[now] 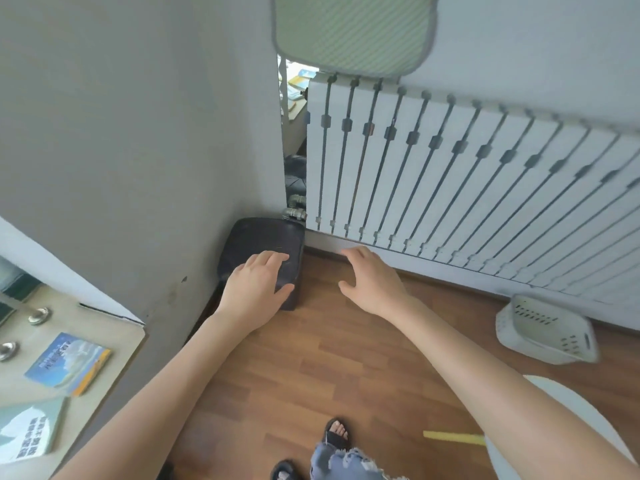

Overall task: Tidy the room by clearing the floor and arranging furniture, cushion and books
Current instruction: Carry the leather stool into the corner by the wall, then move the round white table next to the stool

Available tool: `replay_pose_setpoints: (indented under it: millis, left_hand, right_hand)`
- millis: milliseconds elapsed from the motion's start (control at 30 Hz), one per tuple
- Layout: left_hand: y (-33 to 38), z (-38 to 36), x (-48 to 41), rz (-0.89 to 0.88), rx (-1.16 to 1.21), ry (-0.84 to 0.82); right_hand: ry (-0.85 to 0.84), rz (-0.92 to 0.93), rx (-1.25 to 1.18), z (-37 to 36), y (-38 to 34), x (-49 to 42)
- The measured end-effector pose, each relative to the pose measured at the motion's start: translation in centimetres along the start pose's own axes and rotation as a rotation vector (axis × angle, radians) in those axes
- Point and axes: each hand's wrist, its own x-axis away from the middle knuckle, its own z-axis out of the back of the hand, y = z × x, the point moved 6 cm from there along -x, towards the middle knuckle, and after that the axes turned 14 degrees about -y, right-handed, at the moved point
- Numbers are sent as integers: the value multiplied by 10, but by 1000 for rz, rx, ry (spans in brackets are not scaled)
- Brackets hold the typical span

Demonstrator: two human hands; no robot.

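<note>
A small dark stool (258, 242) stands in the corner on the wooden floor, against the grey wall and beside the radiator. My left hand (254, 284) lies on its top near the front edge, with the thumb hooked over the right side. My right hand (372, 280) hovers open to the right of the stool, fingers spread, touching nothing. A green striped cushion (353, 32) sits on top of the radiator. Two books (67, 363) (27, 429) lie on the beige desk (104, 348) at the left.
A white slatted radiator (467, 174) runs along the back wall, with pipes (294, 213) at its left end. A white plastic basket (547, 329) lies tipped on the floor at the right. A white round seat (554, 427) is at the lower right. My sandalled feet (336, 434) are below.
</note>
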Motion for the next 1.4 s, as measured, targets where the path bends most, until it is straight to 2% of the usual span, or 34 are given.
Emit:
replay_pose_setpoints:
  millis: [333,633,1067,1400]
  left_hand:
    - [64,-22,-3,-231,7,-86]
    - [156,-46,-10,-406,-36,-157]
    - [341,-106,-20,-562,-69,-237]
    - [465,-184,-21,-591,-68,-347]
  right_hand:
    - [88,-234,-68,-14,40,82]
    - [161,-382,-125,-13,104,152]
    - [236,-564,-220,-12,261,270]
    - [216,-694,-336,-54,391,362]
